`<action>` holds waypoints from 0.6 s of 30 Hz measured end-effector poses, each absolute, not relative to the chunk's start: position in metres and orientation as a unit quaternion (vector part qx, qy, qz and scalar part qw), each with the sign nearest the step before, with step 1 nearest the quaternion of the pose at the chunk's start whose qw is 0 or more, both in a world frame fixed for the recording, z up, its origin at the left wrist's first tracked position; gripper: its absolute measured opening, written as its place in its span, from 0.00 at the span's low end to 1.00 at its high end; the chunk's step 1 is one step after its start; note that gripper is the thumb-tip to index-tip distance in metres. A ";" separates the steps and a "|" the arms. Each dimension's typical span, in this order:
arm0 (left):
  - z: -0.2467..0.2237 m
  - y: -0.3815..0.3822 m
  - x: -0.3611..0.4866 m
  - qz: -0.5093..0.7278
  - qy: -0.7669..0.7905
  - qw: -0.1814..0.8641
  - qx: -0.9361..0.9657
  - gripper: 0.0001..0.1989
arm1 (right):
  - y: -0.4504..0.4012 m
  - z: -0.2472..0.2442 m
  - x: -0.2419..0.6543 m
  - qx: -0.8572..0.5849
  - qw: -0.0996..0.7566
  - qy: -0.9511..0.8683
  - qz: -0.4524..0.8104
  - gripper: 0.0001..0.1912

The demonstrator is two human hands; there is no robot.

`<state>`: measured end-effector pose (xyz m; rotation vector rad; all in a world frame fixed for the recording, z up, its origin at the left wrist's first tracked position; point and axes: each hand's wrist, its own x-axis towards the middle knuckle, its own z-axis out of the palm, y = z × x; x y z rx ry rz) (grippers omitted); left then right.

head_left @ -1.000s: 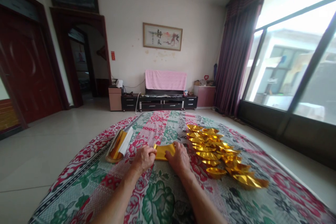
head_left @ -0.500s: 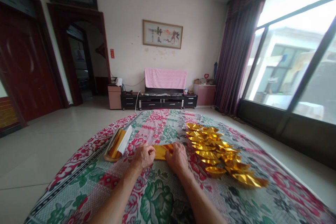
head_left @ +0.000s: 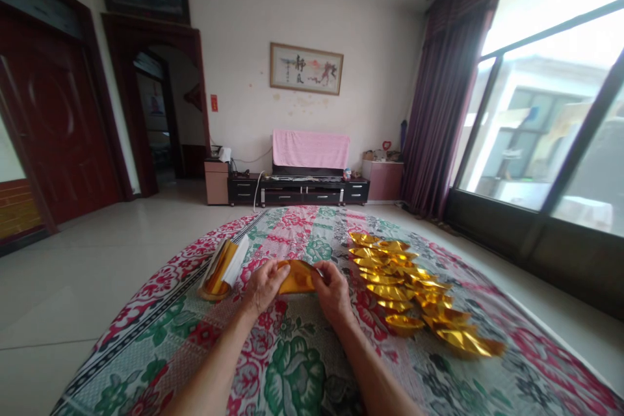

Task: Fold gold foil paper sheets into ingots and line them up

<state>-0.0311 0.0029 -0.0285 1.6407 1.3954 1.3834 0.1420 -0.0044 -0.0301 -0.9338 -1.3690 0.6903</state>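
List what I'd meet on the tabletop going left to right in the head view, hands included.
Gold-and-white paper bundle, left hand, gold sheet held between the hands, right hand, group of folded gold shapes.

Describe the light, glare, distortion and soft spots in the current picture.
Head view: daylight enters through the window at right, its upper part washed out to white; head view: bright glints on the gold folded pieces; head view: the red door leans, stretched near the left edge; head view: small writing in the framed picture is too soft to read.
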 end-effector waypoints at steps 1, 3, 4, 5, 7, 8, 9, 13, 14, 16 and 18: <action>-0.027 0.003 -0.031 0.517 0.513 0.303 0.615 0.21 | -0.004 -0.031 0.142 -0.400 0.633 -0.584 0.313 0.09; -0.026 0.003 -0.032 0.525 0.502 0.332 0.602 0.22 | -0.002 -0.031 0.141 -0.387 0.652 -0.559 0.335 0.11; -0.025 0.004 -0.032 0.536 0.500 0.343 0.587 0.23 | -0.001 -0.030 0.141 -0.383 0.660 -0.548 0.344 0.11; -0.025 0.004 -0.032 0.548 0.499 0.352 0.572 0.24 | -0.001 -0.030 0.141 -0.380 0.666 -0.538 0.350 0.12; -0.025 0.006 -0.032 0.563 0.494 0.364 0.554 0.23 | 0.001 -0.030 0.142 -0.379 0.673 -0.523 0.360 0.15; -0.026 0.006 -0.032 0.563 0.490 0.371 0.553 0.22 | 0.002 -0.030 0.142 -0.380 0.675 -0.516 0.365 0.16; -0.026 0.006 -0.032 0.559 0.485 0.380 0.554 0.21 | 0.003 -0.031 0.142 -0.381 0.676 -0.509 0.371 0.18; -0.025 0.005 -0.031 0.546 0.466 0.422 0.554 0.18 | 0.005 -0.032 0.142 -0.385 0.675 -0.490 0.395 0.24; -0.025 0.005 -0.031 0.547 0.458 0.433 0.550 0.17 | 0.004 -0.031 0.142 -0.386 0.670 -0.487 0.406 0.26; -0.025 0.003 -0.031 0.555 0.443 0.451 0.540 0.16 | 0.001 -0.028 0.142 -0.389 0.655 -0.478 0.438 0.31; -0.024 0.002 -0.032 0.565 0.430 0.464 0.529 0.15 | -0.003 -0.023 0.142 -0.395 0.637 -0.465 0.472 0.32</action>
